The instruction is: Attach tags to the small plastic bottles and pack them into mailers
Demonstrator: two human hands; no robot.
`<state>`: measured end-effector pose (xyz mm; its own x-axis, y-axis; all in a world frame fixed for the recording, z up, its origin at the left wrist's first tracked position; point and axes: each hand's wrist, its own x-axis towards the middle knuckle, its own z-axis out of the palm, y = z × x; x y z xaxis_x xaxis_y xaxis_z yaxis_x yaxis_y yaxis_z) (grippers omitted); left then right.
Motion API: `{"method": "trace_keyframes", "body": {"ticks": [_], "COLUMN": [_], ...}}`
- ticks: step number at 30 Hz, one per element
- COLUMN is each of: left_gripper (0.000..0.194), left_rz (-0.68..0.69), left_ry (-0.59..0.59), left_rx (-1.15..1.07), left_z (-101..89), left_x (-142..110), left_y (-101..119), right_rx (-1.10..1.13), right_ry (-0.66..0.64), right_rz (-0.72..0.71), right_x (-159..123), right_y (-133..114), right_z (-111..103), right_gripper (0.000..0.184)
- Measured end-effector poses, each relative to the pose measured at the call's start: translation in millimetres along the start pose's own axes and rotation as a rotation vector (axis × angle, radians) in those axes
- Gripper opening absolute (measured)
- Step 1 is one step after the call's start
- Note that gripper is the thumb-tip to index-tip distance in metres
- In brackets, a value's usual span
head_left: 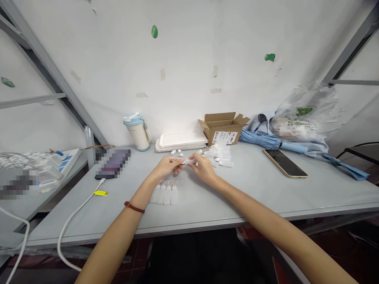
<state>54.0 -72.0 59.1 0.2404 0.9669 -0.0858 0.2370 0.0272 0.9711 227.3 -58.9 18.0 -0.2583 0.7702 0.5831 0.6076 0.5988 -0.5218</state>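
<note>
The small white piece (189,161) is up between the two hands, over the middle of the counter (251,165). The left hand (170,165) pinches one end with its thumb and fingers. The right hand (203,165) pinches the other end, so the grip on both sides is closed on it. The fingers hide most of it, so I cannot tell its full shape.

It looks like thin plastic, so I think it is very light. It should be a bit stiff, but a hard squeeze might bend or crack it. If its sides are smooth, it could slip out of the fingers. A soft pinch on the flat sides, close to the ends, seems best.

Near the left arm there is a row of white tags (167,195) lying side by side, with thin cords (170,181) at their tops. Those cords look soft and floppy and could get tangled. The flat body of a tag looks easier to hold than its cord. Just past the right hand is a heap of white pieces (222,152), in front of an open brown box (226,136).
</note>
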Motion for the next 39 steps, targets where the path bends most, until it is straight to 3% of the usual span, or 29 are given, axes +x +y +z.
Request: {"method": "trace_keyframes", "body": {"ticks": [9, 22, 30, 39], "left_gripper": [0.033, 0.048, 0.032, 0.034], "left_rz": [0.111, -0.013, 0.111, 0.144], "left_ry": [0.029, -0.008, -0.002, 0.040], "left_rx": [0.016, -0.036, 0.013, 0.053], "left_z": [-2.0, -0.2, -2.1, -0.3], "left_x": [-2.0, -0.6, -3.1, -4.1], "left_y": [1.9, -0.5, 2.1, 5.6], "right_rx": [-0.036, -0.038, -0.032, -0.025], "right_ry": [-0.044, -0.082, -0.104, -0.111], "right_rz": [-0.089, -0.112, -0.083, -0.060], "right_x": [0.0, -0.5, -1.3, 0.1], "right_y": [-1.3, -7.9, -8.4, -6.4], "right_z": [-2.1, -7.0, -7.9, -7.3], "right_gripper": [0.020, 0.025, 0.023, 0.024]}}
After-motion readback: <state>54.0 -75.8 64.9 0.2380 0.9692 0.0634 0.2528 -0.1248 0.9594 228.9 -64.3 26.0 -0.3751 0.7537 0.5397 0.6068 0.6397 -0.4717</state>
